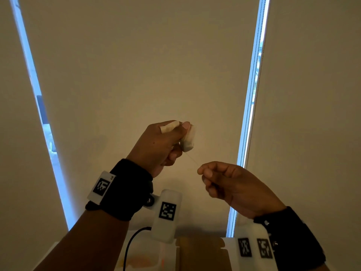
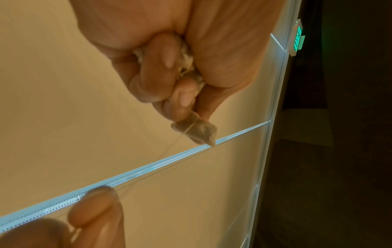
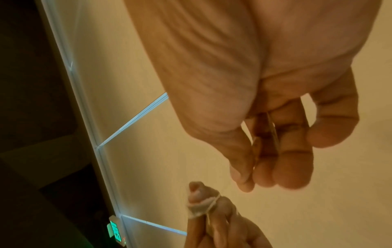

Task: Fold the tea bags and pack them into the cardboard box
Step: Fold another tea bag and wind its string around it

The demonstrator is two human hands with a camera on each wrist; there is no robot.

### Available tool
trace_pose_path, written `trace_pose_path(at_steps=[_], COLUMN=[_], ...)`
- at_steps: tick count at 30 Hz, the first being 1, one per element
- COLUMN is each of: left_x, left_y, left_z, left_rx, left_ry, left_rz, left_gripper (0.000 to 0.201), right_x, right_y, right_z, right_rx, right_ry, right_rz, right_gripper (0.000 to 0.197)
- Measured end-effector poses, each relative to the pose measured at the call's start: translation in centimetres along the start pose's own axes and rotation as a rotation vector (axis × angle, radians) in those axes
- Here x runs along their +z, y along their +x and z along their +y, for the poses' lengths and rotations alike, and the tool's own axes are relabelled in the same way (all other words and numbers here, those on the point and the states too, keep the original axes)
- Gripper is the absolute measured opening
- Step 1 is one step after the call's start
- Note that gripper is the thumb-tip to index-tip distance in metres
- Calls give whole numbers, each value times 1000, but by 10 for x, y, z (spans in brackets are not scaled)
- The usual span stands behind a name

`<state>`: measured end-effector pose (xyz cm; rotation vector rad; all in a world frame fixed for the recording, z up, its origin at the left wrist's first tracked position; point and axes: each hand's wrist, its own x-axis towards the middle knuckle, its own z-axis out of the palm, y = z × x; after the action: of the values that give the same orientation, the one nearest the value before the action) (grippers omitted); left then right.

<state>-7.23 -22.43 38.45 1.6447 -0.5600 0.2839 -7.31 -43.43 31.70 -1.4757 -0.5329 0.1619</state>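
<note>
My left hand (image 1: 175, 137) is raised in front of the blind and grips a small pale tea bag (image 1: 188, 141), bunched and folded between thumb and curled fingers. The left wrist view shows the tea bag (image 2: 195, 130) sticking out below the fingertips, with its thin string (image 2: 167, 149) wound round it. The string (image 1: 192, 159) runs taut down to my right hand (image 1: 203, 173), which pinches it between thumb and forefinger. In the right wrist view the tea bag (image 3: 200, 208) is bound by a loop of string. The cardboard box (image 1: 201, 253) lies low, between my wrists.
Cream roller blinds (image 1: 146, 75) fill the head view, with bright window gaps and a bead chain (image 1: 252, 94) on the right. A black cable (image 1: 129, 245) crosses a white surface at the bottom. A green exit sign (image 2: 298, 39) glows by a dark area.
</note>
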Motion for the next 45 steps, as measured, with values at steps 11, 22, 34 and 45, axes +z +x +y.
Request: trace_pose_path(at_steps=[11, 22, 34, 45], left_x=[8, 6, 4, -3], left_y=[-5, 10, 17, 28], left_z=[-5, -31, -34, -42], left_rx=[94, 146, 33, 35], left_ry=[325, 506, 144, 140], left_rz=[-75, 89, 192, 128], left_gripper=[30, 29, 21, 21], right_x=[-9, 21, 31, 25], right_y=[39, 48, 48, 65], right_z=[-54, -49, -33, -29], right_rx=[-110, -245, -189, -320], right_ry=[-222, -376, -113, -570], right_rz=[235, 477, 423, 577], right_gripper=[19, 12, 21, 10])
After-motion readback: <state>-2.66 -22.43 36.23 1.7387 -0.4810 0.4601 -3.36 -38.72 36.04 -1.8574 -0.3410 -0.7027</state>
